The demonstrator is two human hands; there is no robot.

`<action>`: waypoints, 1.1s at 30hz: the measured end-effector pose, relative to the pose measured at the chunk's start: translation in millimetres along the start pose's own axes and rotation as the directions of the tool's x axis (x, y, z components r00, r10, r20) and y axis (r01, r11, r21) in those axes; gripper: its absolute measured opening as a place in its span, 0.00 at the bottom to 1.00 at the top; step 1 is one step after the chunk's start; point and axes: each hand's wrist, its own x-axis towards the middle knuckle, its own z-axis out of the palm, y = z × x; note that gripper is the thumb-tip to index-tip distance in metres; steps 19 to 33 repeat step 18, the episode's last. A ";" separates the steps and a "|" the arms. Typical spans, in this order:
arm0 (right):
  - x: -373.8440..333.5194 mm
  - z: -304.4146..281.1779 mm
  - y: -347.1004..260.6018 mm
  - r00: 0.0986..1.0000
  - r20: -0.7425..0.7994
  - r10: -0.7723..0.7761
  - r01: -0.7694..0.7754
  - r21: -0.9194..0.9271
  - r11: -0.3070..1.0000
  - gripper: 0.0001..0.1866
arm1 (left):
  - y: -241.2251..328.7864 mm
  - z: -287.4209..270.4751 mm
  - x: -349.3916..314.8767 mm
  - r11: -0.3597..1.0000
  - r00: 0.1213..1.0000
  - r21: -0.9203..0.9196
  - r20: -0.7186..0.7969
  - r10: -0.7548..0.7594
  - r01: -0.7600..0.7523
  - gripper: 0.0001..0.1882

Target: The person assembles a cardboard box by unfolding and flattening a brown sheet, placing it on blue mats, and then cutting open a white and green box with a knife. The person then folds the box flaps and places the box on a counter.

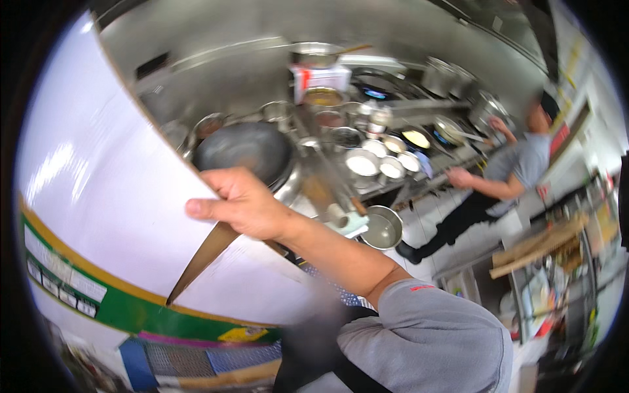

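Observation:
A large white cardboard box with a green and gold printed band fills the left side, close to me. My right hand reaches across from the lower right and grips the box's upper edge, thumb on the white face and fingers curled over. Below the hand a narrow brown wedge tapers down the box front; I cannot tell whether it is a gap between flaps. Just behind the hand sits a dark wok on the stove. My left hand is not in view.
Several white-filled pots crowd the counter. A metal pot stands near the counter's front. At right a co-worker in grey and black works at a pan. A loaded shelf is at lower right.

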 end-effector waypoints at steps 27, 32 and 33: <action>-317.6 -106.2 -366.5 0.809 -0.435 -0.395 0.161 -0.482 0.861 0.19 | 372.0 -171.3 38.3 -0.039 -0.177 -0.998 -0.047 0.983 0.049 0.48; -317.6 -106.2 -366.5 0.809 -0.435 -0.395 0.161 -0.482 0.861 0.19 | 372.0 -171.3 38.3 -0.039 -0.177 -0.998 -0.047 0.983 0.049 0.48; -317.6 -106.2 -366.5 0.809 -0.435 -0.395 0.161 -0.482 0.861 0.19 | 372.0 -171.3 38.3 -0.039 -0.177 -0.998 -0.047 0.983 0.049 0.48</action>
